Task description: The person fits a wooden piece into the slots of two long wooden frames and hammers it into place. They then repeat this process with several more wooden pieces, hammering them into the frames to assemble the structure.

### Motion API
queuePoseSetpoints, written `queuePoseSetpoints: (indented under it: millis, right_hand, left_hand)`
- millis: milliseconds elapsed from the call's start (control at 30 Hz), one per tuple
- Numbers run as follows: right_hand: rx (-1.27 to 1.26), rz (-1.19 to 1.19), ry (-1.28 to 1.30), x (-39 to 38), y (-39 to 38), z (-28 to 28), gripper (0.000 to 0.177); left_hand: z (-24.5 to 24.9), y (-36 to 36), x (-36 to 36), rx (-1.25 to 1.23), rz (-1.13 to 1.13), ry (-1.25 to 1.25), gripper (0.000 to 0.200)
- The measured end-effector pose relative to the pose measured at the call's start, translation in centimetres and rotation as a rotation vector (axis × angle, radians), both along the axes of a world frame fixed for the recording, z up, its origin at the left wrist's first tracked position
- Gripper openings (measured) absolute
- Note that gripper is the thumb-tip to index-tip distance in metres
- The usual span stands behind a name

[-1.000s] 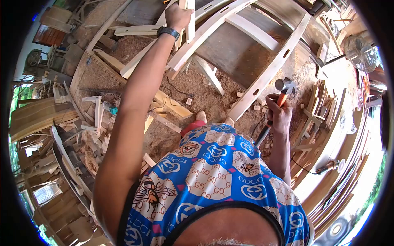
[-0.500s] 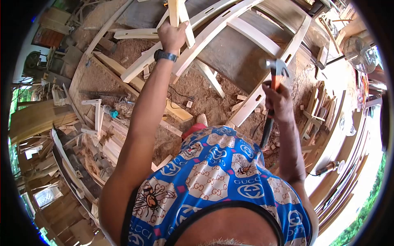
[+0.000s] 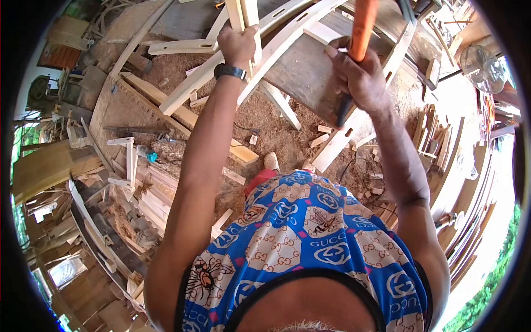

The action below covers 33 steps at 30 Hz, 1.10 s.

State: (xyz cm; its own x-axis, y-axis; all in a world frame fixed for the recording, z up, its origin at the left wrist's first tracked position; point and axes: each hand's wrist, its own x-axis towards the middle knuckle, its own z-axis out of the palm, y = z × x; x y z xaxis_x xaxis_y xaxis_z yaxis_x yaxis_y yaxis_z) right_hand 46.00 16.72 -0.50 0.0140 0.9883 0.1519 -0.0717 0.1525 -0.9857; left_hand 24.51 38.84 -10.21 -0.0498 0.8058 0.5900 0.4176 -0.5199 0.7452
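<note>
My left hand (image 3: 238,45), with a dark watch on its wrist, is closed around a pale wooden bar (image 3: 234,15) at the top of the view. Another light wooden piece stands right beside that bar. In my right hand (image 3: 360,78) is a hammer (image 3: 363,30), gripped by its orange and black handle. The hammer is raised, and its head is mostly out of view at the top edge. Below both hands lies a wooden frame of curved rails (image 3: 287,41) with slots cut in them. A slotted leg-like piece (image 3: 191,88) reaches out under my left wrist.
Sawdust and small offcuts (image 3: 323,133) cover the ground around my feet. A teal-ended tool (image 3: 148,154) lies at left beside a small white wooden frame (image 3: 128,155). Stacked boards (image 3: 470,205) line the right side, and a fan (image 3: 482,69) stands at upper right.
My right hand has lifted the hammer up and slightly left, bringing it nearer the camera. My left hand has shifted slightly right, still around the wooden bar.
</note>
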Motion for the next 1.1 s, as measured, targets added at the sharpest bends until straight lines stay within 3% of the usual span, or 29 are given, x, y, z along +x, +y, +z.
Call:
queuePoseSetpoints:
  millis: [100,167,200,300,333,367,433,467,600,667,700,767,833,900,933,967,1033,1100]
  right_hand:
    - [0.128,-0.1,-0.624,1.7,1.3,4.7,0.03]
    - [0.497,-0.213,-1.018,1.8,2.6,7.3,0.032]
    - [0.352,-0.265,-0.99,0.5,1.5,9.4,0.026]
    - [0.341,-0.187,-1.095,1.0,3.0,11.3,0.023]
    - [0.11,-0.078,-0.998,0.1,2.2,13.7,0.022]
    - [0.111,-0.08,-1.0,-0.2,2.3,13.8,0.022]
    - [0.163,-0.17,-1.192,-0.5,3.2,14.3,0.022]
    - [0.47,-0.192,-1.237,0.4,3.8,12.8,0.022]
    - [0.455,-0.112,-1.155,1.9,6.9,11.7,0.022]
    - [0.787,-0.211,-1.384,3.1,9.1,11.6,0.036]
    - [0.812,-0.227,-1.307,2.3,9.1,12.5,0.039]
    - [0.523,-0.149,-1.417,1.1,8.4,14.9,0.04]
    - [0.559,-0.15,-1.452,0.8,8.8,15.6,0.04]
    - [0.702,-0.184,-1.429,1.3,10.0,15.3,0.041]
    - [0.979,-0.282,-1.401,1.9,11.2,14.5,0.036]
    - [0.279,-0.093,-1.457,-1.1,8.2,18.2,0.02]
    - [0.227,-0.091,-1.242,-1.7,8.2,18.2,0.019]
    - [0.243,-0.092,-1.341,-2.3,8.3,17.6,0.021]
  left_hand:
    - [2.3,-3.3,-1.1,-0.112,-0.087,-0.052,0.032]
    - [1.6,-3.1,-1.3,-0.099,-0.125,-0.178,0.031]
    - [2.2,-3.8,-1.4,-0.107,-0.117,-0.233,0.03]
    - [3.0,-4.8,-1.0,-0.129,-0.125,-0.316,0.029]
    - [3.3,-5.0,-0.9,-0.189,-0.09,-0.238,0.029]
    - [3.5,-5.2,-0.8,-0.244,-0.051,-0.16,0.029]
    - [3.5,-5.3,-0.6,-0.261,0.037,-0.129,0.029]
    - [3.4,-5.5,-0.7,-0.226,0.059,-0.107,0.029]
    - [1.3,-5.1,-0.4,-0.17,0.105,-0.195,0.031]
    - [0.9,-4.5,-0.4,-0.263,0.17,-0.15,0.031]
    - [1.7,-5.2,-0.3,-0.257,0.117,-0.28,0.034]
    - [0.1,-4.1,-0.4,-0.247,-0.004,-0.452,0.035]
    - [0.2,-4.7,-0.1,-0.267,-0.096,-0.607,0.035]
    - [-0.4,-4.2,0.0,-0.173,-0.061,-0.522,0.026]
    - [-1.3,-3.9,0.1,-0.089,-0.029,-0.428,0.017]
    - [-1.6,-3.9,-0.1,-0.08,0.019,-0.339,0.014]
    - [-0.8,-4.8,0.1,-0.186,-0.017,-0.417,0.013]
    - [0.3,-5.4,0.2,-0.204,-0.067,-0.516,0.012]
